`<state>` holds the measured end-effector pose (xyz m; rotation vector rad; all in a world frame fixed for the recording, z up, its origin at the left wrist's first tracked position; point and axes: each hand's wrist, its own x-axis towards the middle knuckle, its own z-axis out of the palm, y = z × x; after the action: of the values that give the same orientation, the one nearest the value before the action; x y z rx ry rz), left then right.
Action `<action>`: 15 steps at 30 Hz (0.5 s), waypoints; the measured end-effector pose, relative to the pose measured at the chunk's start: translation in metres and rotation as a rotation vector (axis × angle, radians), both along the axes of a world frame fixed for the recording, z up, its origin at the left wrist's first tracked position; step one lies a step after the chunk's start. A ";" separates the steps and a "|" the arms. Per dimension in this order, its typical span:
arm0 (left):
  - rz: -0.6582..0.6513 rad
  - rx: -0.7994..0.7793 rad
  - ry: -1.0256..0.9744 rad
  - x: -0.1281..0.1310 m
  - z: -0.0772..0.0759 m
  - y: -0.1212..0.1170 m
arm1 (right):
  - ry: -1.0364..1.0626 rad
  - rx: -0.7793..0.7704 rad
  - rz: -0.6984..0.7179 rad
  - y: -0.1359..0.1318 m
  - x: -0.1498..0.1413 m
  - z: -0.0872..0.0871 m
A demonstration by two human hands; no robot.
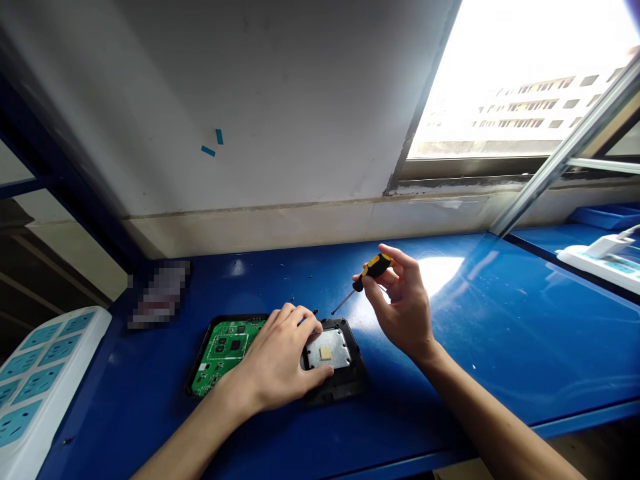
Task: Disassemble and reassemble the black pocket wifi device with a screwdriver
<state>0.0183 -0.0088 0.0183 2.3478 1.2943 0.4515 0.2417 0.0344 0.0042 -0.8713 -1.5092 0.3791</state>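
A: Why so high on the screwdriver [379, 265]?

B: Probably for steering. Held by the handle, clasped between thumb and fingers of the right hand [403, 300]. Slants down and left above the blue table [500, 320], with the tip close to the far edge of the black cover [345, 385].

A: Any screw on the tip?

B: Too small for certainty. Only dark specks [316, 311] nearby, perhaps loose screws, beyond the cover.

A: And the left hand [277, 357]?

B: Spread between the green circuit board [213, 367] and the metal plate [339, 340], with the thumb over the plate's near edge. Looks meant for steadying the cover. Gripping or merely resting? Impossible to tell from above.

A: Why both parts face up?

B: Likely for keeping board and plate in plain sight, side by side. Touching or apart? Hidden under the hand.
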 end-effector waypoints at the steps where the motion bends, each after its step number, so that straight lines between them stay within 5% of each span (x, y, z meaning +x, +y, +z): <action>1: -0.002 0.002 0.000 0.000 0.000 0.000 | 0.013 -0.005 -0.003 0.000 0.001 0.001; 15: -0.038 0.021 -0.009 -0.003 -0.002 -0.003 | 0.101 -0.089 0.041 -0.003 0.000 0.007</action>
<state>0.0156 -0.0123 0.0160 2.3806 1.2446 0.4657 0.2412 0.0317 0.0110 -0.8794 -1.4272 0.5162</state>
